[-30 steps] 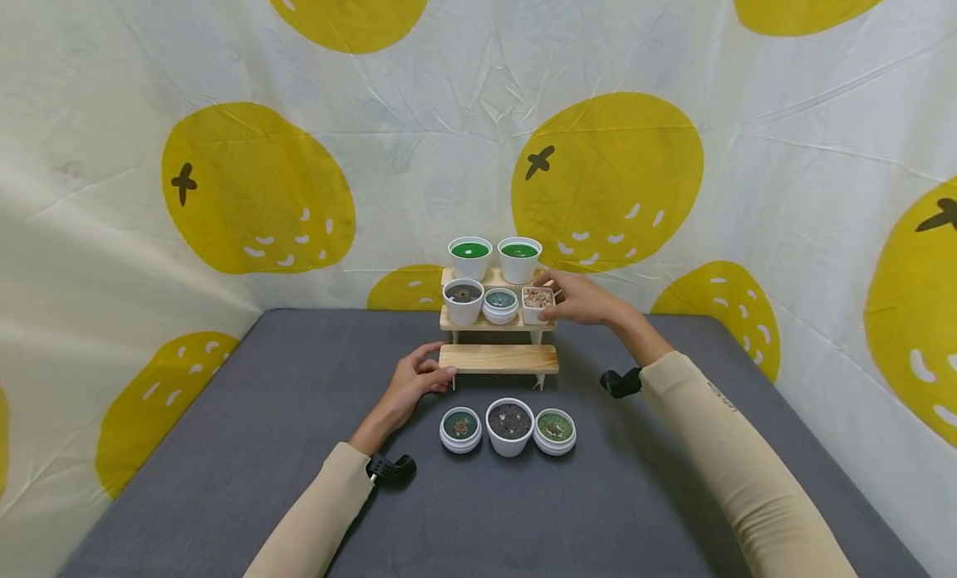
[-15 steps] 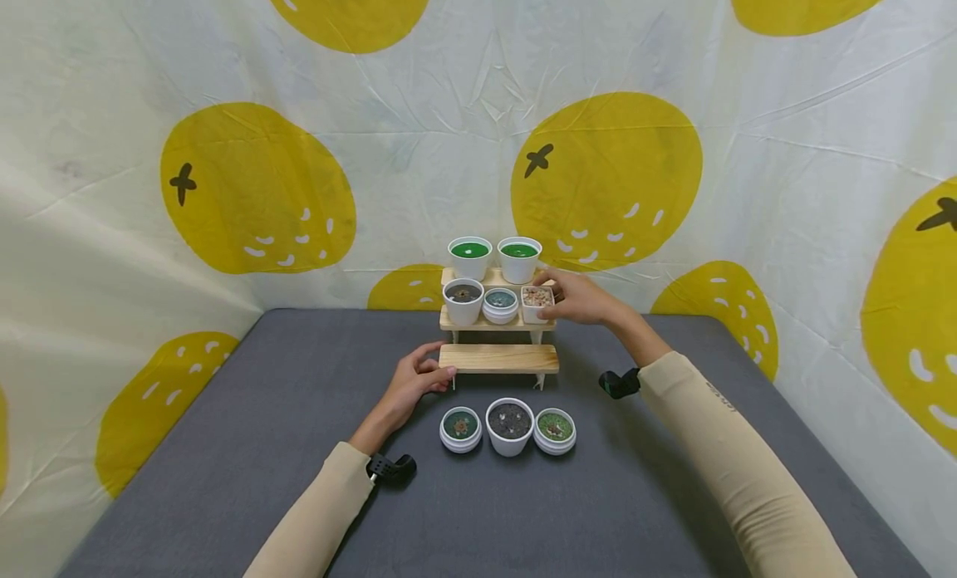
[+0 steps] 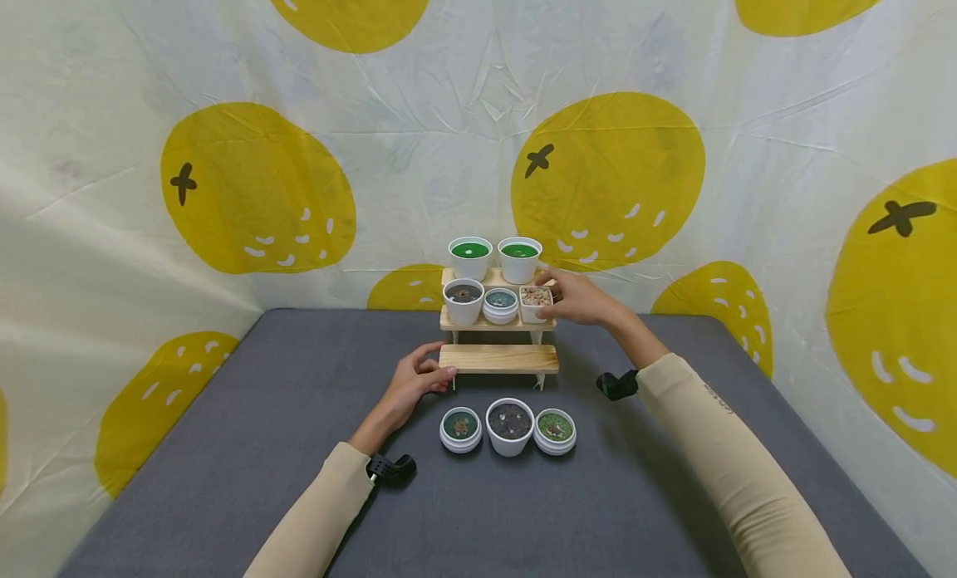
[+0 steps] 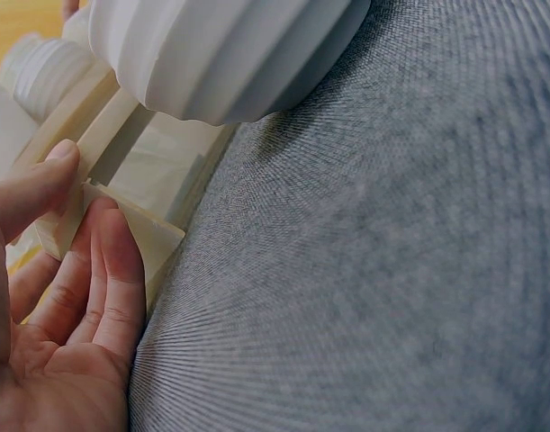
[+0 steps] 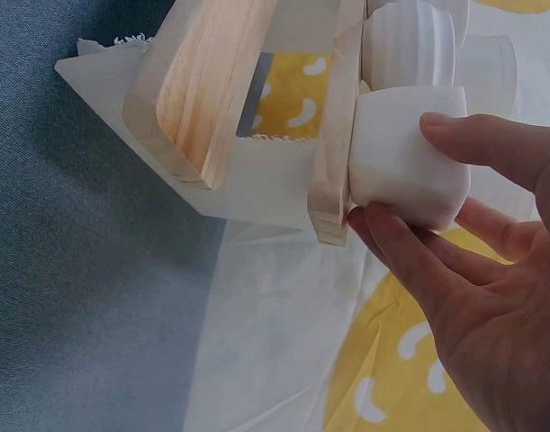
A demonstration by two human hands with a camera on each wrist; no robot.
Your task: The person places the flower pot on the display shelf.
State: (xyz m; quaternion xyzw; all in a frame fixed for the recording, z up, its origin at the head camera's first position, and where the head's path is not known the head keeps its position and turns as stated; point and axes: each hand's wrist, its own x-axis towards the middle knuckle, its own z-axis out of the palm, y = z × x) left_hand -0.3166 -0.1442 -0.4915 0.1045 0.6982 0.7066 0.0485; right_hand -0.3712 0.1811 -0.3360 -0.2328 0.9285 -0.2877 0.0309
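A three-step wooden stand (image 3: 498, 359) carries small white pots. On its middle step, at the right end, sits a square white pot (image 3: 532, 314) filled with pinkish-beige bits. My right hand (image 3: 579, 299) holds this pot between thumb and fingers; in the right wrist view the pot (image 5: 401, 153) rests against the step. My left hand (image 3: 407, 384) grips the left end of the bottom step, thumb on top and fingers at the side support (image 4: 135, 229). Beside the square pot stand a ribbed bluish-topped pot (image 3: 500, 312) and a dark-filled pot (image 3: 463, 311).
Two green-filled pots (image 3: 518, 266) stand on the top step. In front of the stand, a dark green-filled pot (image 3: 460, 443), a taller dark-filled pot (image 3: 508, 445) and a ribbed green-filled pot (image 3: 554, 447) line up on the grey cloth (image 3: 478, 520). A fruit-patterned curtain (image 3: 434, 171) surrounds the table.
The square pot has shifted slightly left along the middle step, toward the ribbed pot, with my right hand on it. My left hand has stayed put. The right-hand curtain has shifted.
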